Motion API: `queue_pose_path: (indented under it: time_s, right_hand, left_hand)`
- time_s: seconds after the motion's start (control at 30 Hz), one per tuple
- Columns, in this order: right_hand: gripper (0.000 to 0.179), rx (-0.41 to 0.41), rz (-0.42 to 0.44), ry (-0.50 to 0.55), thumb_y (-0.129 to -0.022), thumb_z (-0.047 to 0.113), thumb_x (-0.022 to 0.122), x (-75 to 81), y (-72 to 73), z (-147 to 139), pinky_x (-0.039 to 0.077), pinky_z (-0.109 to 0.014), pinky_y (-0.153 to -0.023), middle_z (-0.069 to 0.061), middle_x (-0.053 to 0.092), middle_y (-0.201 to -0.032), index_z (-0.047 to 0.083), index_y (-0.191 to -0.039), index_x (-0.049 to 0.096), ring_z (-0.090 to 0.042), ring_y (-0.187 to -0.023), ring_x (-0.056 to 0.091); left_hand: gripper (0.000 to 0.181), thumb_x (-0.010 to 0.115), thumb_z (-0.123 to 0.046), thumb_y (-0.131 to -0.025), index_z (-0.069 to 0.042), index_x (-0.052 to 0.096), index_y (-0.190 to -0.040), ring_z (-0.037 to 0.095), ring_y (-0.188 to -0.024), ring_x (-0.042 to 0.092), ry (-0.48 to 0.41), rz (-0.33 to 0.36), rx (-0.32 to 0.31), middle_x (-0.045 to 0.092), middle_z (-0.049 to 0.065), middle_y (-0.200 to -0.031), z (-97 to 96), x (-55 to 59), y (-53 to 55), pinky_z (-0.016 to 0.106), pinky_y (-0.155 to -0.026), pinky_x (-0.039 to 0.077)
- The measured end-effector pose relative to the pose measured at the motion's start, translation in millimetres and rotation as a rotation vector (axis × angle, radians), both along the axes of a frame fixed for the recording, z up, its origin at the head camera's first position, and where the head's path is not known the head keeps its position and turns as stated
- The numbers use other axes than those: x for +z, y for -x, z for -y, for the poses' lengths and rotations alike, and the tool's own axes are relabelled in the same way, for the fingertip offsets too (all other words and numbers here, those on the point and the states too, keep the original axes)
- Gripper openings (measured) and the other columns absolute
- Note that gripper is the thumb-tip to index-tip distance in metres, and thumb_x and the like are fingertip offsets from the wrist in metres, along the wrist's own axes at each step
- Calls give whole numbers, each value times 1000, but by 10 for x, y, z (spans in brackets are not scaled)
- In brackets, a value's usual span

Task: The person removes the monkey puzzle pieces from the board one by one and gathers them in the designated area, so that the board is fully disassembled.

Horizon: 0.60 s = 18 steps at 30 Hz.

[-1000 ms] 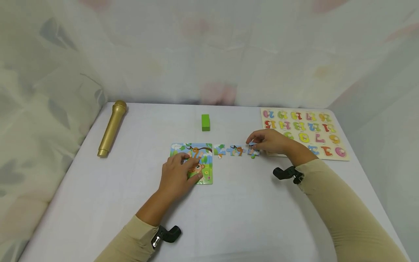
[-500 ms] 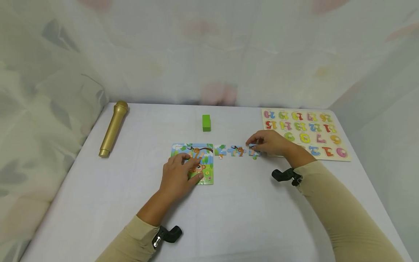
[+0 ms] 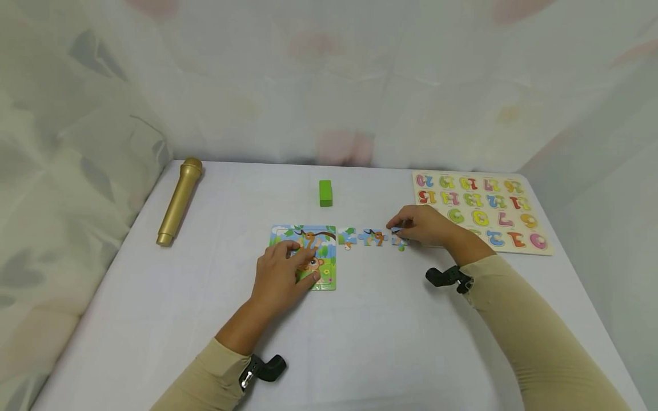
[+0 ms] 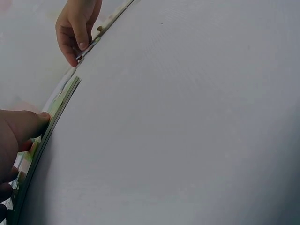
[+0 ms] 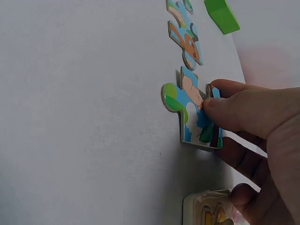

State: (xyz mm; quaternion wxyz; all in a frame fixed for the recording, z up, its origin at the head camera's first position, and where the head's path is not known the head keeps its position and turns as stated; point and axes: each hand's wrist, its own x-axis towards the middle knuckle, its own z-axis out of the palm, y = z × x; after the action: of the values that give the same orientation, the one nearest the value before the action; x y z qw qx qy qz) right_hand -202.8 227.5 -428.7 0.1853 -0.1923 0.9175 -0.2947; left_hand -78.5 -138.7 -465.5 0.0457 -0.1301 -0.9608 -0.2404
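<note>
My left hand (image 3: 279, 277) rests on a picture puzzle board (image 3: 330, 285) showing cartoon animals on blue and green, its fingers spread over the left part. In the left wrist view, the thumb (image 4: 33, 123) lies on the board's edge. To the right, my right hand (image 3: 425, 224) pinches a jigsaw piece (image 5: 193, 119) between thumb and fingers; the piece has blue sky, a green tab and a brown strip. Two more jigsaw pieces, one leafy (image 3: 346, 236) and one with a brown animal (image 3: 373, 237), lie in a row between the board and that hand.
A number puzzle board (image 3: 506, 242) lies at the back right, partly behind the right hand. Beyond the pieces stands a green block (image 3: 325, 193). A gold microphone (image 3: 179, 202) lies at the left. Cloth walls border the white table (image 3: 370, 348).
</note>
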Motion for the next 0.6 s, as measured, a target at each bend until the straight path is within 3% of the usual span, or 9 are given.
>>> queue_pose_path:
  time_s: [0.33,0.6]
  right_hand:
    - [25,66,-77,-21,-96,7,79,-26,17,-18,53,-43,-96,2,73,-118,15,-119,81,-20,-106,65]
    - [27,15,-62,8,-96,7,76,10,15,-25,52,-37,-86,2,75,-116,15,-122,80,-20,-98,64]
  left_hand:
    - [47,78,-37,-96,-24,72,-141,43,-131,50,40,-46,1,59,19,-139,-64,16,-49,63,-101,42]
    - [50,79,-38,-96,-27,71,-144,42,-134,48,17,-2,18,58,15,-142,-49,55,-55,64,-99,35]
